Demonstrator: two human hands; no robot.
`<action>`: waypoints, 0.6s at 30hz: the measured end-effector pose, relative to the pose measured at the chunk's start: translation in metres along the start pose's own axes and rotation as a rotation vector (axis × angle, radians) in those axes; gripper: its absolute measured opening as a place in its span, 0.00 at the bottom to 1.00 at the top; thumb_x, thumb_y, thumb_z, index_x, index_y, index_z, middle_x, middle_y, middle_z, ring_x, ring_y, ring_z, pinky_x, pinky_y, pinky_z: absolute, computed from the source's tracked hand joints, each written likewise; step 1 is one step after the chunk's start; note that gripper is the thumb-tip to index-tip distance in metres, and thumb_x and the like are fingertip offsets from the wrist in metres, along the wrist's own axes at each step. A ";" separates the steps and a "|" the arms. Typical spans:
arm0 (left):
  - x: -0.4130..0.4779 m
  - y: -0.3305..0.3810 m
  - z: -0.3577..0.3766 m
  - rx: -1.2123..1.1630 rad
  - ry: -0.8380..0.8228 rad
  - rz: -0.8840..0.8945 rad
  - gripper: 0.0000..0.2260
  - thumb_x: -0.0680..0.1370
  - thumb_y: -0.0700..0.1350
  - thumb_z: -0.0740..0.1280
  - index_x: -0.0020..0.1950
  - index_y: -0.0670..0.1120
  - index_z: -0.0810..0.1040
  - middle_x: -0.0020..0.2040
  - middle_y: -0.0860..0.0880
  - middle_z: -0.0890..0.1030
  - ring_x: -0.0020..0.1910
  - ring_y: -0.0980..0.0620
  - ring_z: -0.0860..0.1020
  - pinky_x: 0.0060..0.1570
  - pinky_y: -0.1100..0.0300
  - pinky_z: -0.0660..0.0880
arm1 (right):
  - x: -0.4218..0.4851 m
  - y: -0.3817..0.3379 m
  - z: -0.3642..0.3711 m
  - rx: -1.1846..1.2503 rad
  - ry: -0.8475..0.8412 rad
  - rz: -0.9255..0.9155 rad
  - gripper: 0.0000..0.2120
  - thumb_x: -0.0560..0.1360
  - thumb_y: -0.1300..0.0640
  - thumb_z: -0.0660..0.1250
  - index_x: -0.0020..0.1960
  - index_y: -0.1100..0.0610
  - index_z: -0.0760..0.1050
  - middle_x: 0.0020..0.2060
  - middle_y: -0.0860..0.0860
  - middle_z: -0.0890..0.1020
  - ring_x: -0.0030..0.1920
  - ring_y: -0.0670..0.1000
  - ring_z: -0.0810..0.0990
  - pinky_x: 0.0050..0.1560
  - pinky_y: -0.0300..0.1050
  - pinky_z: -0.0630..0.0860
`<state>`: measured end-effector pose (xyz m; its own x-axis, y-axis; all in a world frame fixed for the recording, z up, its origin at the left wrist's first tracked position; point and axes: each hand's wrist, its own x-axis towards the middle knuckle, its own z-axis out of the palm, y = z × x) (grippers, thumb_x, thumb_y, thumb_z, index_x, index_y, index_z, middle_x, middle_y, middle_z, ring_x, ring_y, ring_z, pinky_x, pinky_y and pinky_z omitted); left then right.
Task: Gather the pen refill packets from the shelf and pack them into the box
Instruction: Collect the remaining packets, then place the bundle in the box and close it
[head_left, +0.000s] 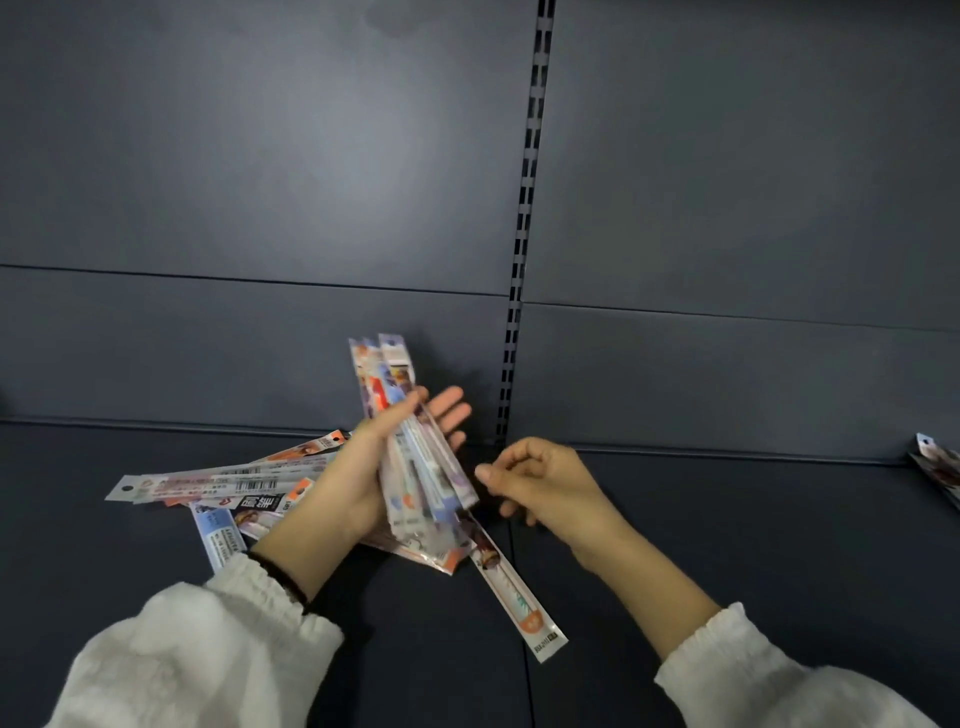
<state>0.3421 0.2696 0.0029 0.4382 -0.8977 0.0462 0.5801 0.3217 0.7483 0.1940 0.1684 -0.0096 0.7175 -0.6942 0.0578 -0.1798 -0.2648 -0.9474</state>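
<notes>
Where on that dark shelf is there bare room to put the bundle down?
The widest bare stretch of shelf lies right of the right hand, up to the packets at the far right edge. The near left corner is bare too. It is crowded under and left of the left hand, where loose packets overlap.

The left hand (363, 467) is above the shelf (727, 545), left of its middle, and holds a bundle of packets (415, 457) standing almost upright. Under and to the left of this hand, more packets (218, 480) lie scattered on the shelf. One packet (519, 587) lies in front, between both wrists. The right hand (540, 483) is just right of the bundle. At the far right edge lie other packets (937, 467), by the back panel (260, 156).
</notes>
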 end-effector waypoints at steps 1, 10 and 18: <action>0.000 0.007 -0.005 -0.065 0.050 0.033 0.07 0.79 0.43 0.61 0.56 0.46 0.75 0.48 0.46 0.86 0.49 0.50 0.84 0.53 0.53 0.78 | 0.000 0.003 -0.002 -0.144 -0.021 -0.014 0.11 0.68 0.49 0.75 0.43 0.55 0.78 0.34 0.48 0.81 0.32 0.43 0.78 0.31 0.35 0.71; 0.006 0.015 -0.033 -0.165 0.037 0.024 0.09 0.78 0.51 0.62 0.44 0.47 0.76 0.27 0.55 0.69 0.23 0.60 0.67 0.23 0.68 0.67 | -0.002 0.008 -0.006 -0.716 -0.105 -0.111 0.16 0.64 0.40 0.75 0.43 0.50 0.79 0.43 0.43 0.78 0.44 0.45 0.78 0.44 0.47 0.78; 0.001 0.003 -0.020 -0.040 0.019 -0.063 0.07 0.75 0.48 0.65 0.47 0.45 0.77 0.27 0.53 0.70 0.21 0.59 0.67 0.22 0.68 0.66 | 0.005 0.017 -0.035 -0.717 0.056 0.089 0.06 0.69 0.49 0.73 0.43 0.50 0.81 0.41 0.46 0.83 0.44 0.48 0.82 0.48 0.50 0.80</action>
<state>0.3583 0.2762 -0.0080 0.4125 -0.9109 -0.0132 0.6341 0.2767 0.7221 0.1712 0.1369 -0.0140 0.6478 -0.7614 0.0242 -0.6466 -0.5664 -0.5111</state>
